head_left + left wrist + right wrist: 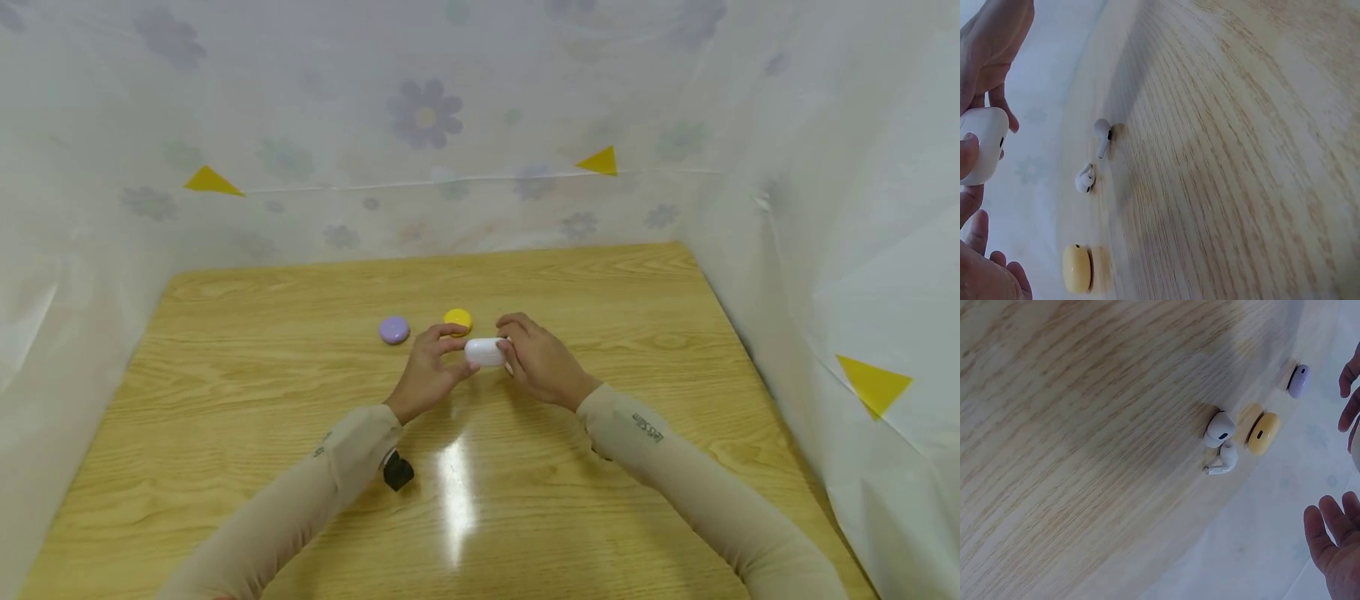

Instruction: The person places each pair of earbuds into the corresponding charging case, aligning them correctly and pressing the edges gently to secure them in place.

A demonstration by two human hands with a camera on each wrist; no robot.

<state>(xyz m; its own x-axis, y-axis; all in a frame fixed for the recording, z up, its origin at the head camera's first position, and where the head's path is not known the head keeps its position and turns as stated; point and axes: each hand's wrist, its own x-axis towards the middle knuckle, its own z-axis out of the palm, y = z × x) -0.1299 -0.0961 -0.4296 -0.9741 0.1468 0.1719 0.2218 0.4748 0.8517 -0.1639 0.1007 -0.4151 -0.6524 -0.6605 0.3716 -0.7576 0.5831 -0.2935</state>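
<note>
A white earbud case (483, 352) is raised over the table between both hands. My left hand (431, 372) pinches its left end, thumb below and fingers along the top. At the other end, my right hand (543, 362) grips it with curled fingers and thumb. Below, two white earbuds lie loose on the wood: one earbud (1102, 130) and another earbud (1084, 179) close by. Both are hidden in the head view. Just behind my left fingertips sits a yellow rounded case (458, 319), with a purple rounded case (393, 330) to its left.
The wooden table (225, 375) is enclosed by white flowered sheeting (510, 100) at the back and sides. Yellow triangles, one of them a back triangle (598, 162), mark the sheeting. A black device (398, 472) sits under my left cuff.
</note>
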